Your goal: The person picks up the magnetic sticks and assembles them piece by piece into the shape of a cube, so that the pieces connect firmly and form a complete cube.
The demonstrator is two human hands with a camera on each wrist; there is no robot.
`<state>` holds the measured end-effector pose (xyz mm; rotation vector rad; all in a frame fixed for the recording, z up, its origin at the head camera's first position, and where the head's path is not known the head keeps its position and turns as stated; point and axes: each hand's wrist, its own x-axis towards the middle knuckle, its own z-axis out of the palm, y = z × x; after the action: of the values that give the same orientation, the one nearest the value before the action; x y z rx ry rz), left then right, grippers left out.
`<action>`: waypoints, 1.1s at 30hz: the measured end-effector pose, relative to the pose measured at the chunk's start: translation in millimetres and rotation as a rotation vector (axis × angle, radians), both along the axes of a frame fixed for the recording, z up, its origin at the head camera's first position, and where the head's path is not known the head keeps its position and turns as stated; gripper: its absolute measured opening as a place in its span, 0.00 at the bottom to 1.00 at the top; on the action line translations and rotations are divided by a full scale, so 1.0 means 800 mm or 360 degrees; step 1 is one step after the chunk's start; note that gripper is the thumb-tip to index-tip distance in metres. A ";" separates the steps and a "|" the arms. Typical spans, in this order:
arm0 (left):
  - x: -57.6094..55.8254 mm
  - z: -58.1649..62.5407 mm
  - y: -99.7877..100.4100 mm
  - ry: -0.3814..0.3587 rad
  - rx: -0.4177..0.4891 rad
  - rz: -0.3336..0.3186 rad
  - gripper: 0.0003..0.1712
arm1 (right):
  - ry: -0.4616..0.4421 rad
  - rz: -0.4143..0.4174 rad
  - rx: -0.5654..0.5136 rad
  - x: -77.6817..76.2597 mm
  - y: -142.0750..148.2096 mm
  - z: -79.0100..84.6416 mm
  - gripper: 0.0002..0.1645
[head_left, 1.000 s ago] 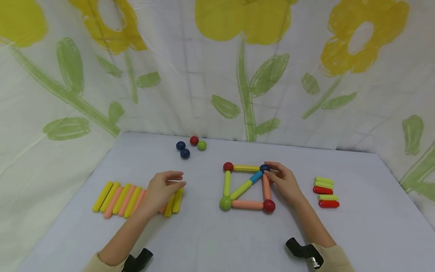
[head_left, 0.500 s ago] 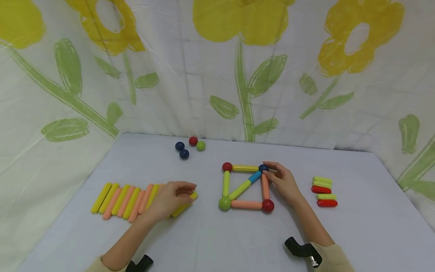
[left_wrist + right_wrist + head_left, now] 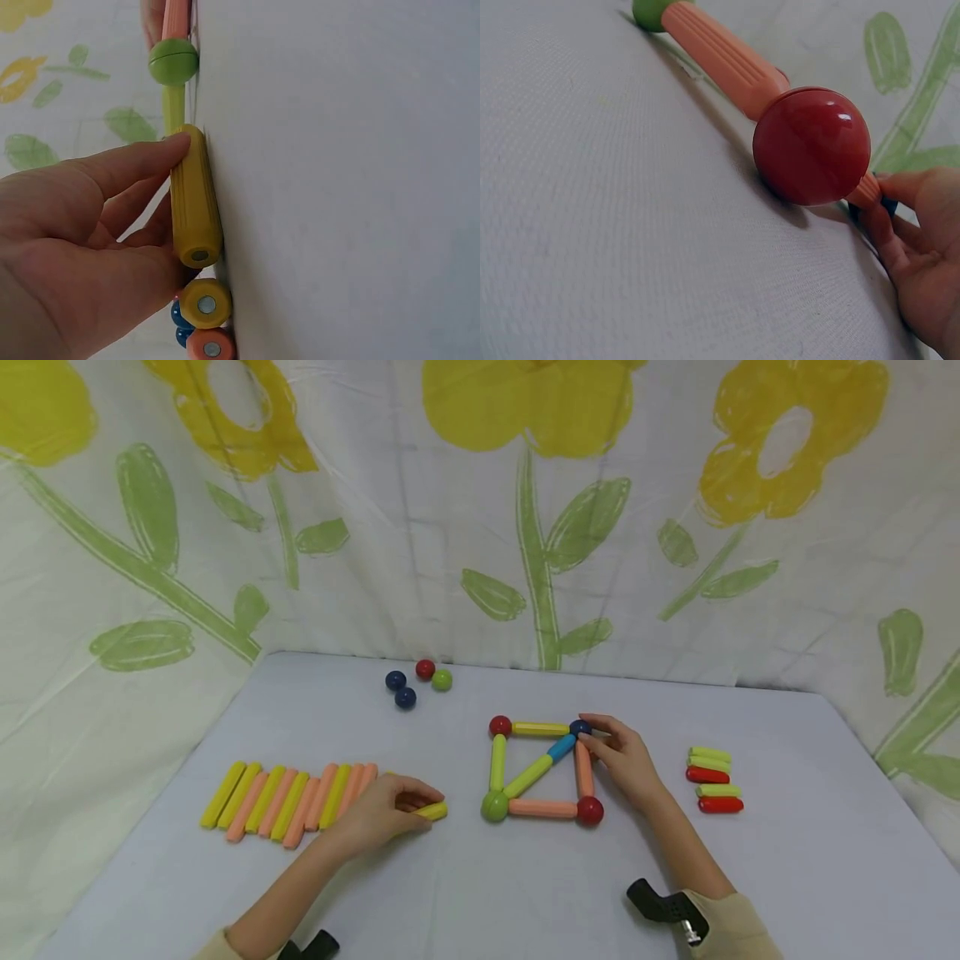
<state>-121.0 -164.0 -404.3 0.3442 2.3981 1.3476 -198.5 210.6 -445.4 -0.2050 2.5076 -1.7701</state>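
Note:
My left hand [image 3: 378, 817] pinches a yellow magnetic rod [image 3: 196, 199] between thumb and fingers, at the right end of a row of yellow and salmon rods [image 3: 296, 802]. On the table lies a square of rods and balls: a red ball [image 3: 500, 726] far left, a green ball [image 3: 494, 806] near left, another red ball [image 3: 811, 146] near right and a dark blue ball [image 3: 578, 727] far right. A diagonal of a lime rod [image 3: 528, 776] and a short blue rod [image 3: 562, 747] links green to blue. The fingers of my right hand [image 3: 626, 764] grip the dark blue corner.
Behind the rod row sit loose balls: two dark blue [image 3: 405, 697], one red [image 3: 425, 670] and one green [image 3: 442, 679]. Several short lime and red rods [image 3: 720, 805] lie at the right. A flower-printed cloth [image 3: 360, 593] hangs behind the table.
My left hand has moved right and slightly nearer, drawing the yellow rod out from the row's end and turning it toward the square. My right hand stays at the blue corner.

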 end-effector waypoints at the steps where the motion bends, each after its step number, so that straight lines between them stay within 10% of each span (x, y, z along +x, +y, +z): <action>1: 0.000 0.000 0.001 0.0007 -0.0005 0.0008 0.18 | -0.0002 0.0000 0.0000 0.000 0.000 0.000 0.28; 8: -0.012 0.008 0.019 0.0049 0.0050 0.0154 0.21 | -0.0008 -0.0010 0.0018 -0.001 0.001 -0.001 0.28; 20: -0.075 0.033 0.080 0.0151 0.0433 0.0481 0.24 | -0.0017 0.0015 -0.0034 -0.001 0.001 -0.003 0.28; 33: -0.123 0.023 0.134 0.0403 0.0788 0.0729 0.20 | -0.0027 0.0006 -0.0021 -0.002 0.002 -0.002 0.28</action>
<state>-219.8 -56.7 -385.9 0.0898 2.4021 2.2352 -199.7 211.9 -447.0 -0.1942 2.4830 -1.7798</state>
